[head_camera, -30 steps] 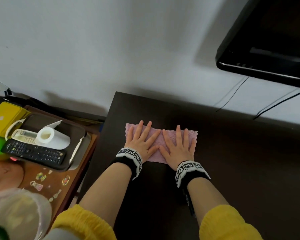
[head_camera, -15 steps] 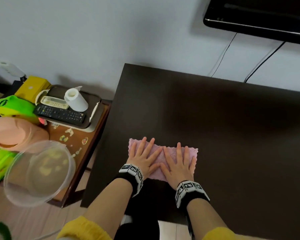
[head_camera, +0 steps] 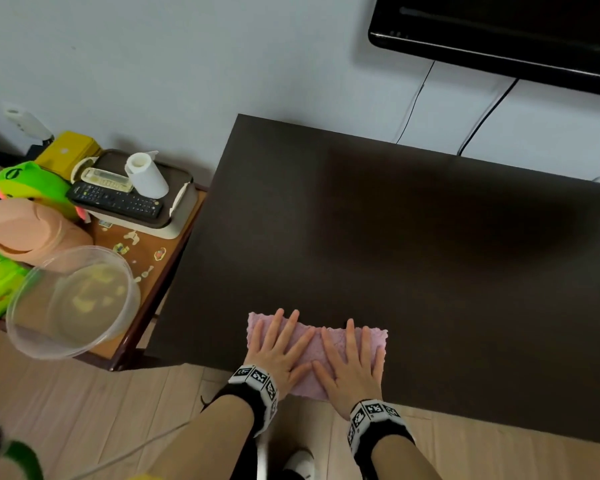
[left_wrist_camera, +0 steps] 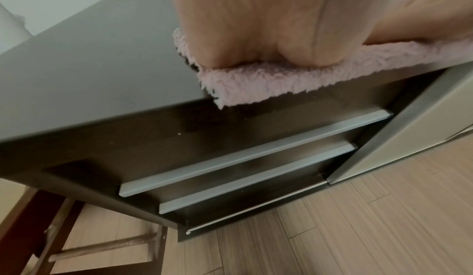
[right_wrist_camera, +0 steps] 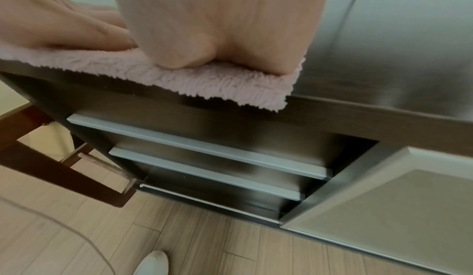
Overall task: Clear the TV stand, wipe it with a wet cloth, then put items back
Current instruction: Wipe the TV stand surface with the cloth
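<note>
A pink fluffy cloth point(head_camera: 317, 344) lies folded at the front edge of the dark brown TV stand point(head_camera: 395, 237), its near edge hanging just over the rim. My left hand point(head_camera: 278, 344) and right hand point(head_camera: 352, 358) press flat on it side by side, fingers straight and spread. In the left wrist view the heel of the left hand point(left_wrist_camera: 256, 36) bears on the cloth point(left_wrist_camera: 268, 81). The right wrist view shows the right hand point(right_wrist_camera: 217, 32) pressing the cloth point(right_wrist_camera: 204, 81) the same way. The stand's top carries nothing else.
A side table point(head_camera: 146, 268) to the left holds a tray point(head_camera: 177, 216) with a black remote point(head_camera: 115, 199), a white remote and a paper roll point(head_camera: 148, 176), plus a clear bowl point(head_camera: 73, 303), plush toys and a yellow box. A TV point(head_camera: 499, 32) hangs above, cables trailing. Open shelves point(left_wrist_camera: 256, 158) sit below.
Both hands have drawn the cloth from the back of the stand top toward its front edge, still pressed flat on it. The head view has tilted down.
</note>
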Available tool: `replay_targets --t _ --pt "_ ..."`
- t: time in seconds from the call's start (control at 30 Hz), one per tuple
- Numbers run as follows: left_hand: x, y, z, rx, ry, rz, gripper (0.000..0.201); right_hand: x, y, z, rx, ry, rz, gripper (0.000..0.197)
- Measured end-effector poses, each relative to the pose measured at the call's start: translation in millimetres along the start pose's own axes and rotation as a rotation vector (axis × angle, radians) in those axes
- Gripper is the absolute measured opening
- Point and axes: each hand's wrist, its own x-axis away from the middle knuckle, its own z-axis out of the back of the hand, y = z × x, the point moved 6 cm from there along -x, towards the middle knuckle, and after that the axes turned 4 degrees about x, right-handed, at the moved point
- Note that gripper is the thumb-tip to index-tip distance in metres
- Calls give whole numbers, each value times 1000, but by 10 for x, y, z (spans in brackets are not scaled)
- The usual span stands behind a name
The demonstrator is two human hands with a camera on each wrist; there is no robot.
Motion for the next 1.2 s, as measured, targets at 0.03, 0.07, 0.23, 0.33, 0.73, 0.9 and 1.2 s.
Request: replay_targets --t 0.03,0.07,0.23,0.33,0.73,0.9,1.2 --pt "-24 35 -8 1 -8 11 62 7 45 11 15 29 1 76" --pt "-40 68 16 6 -5 18 62 -4 89 30 30 70 3 73" --pt "-197 208 164 -69 49 -20 73 -168 263 83 -7 46 11 72" --pt "-417 298 272 -26 87 9 71 -356 397 240 -50 61 -37 70" --pt "-1580 483 1101 -66 96 18 65 -1351 924 1090 -68 76 -117 61" --pt "-2291 506 1624 -60 150 17 61 -1971 1161 1656 -71 88 -134 61" --pt "-3209 536 2278 -75 178 7 62 -2780 1471 2319 -59 114 -149 59"
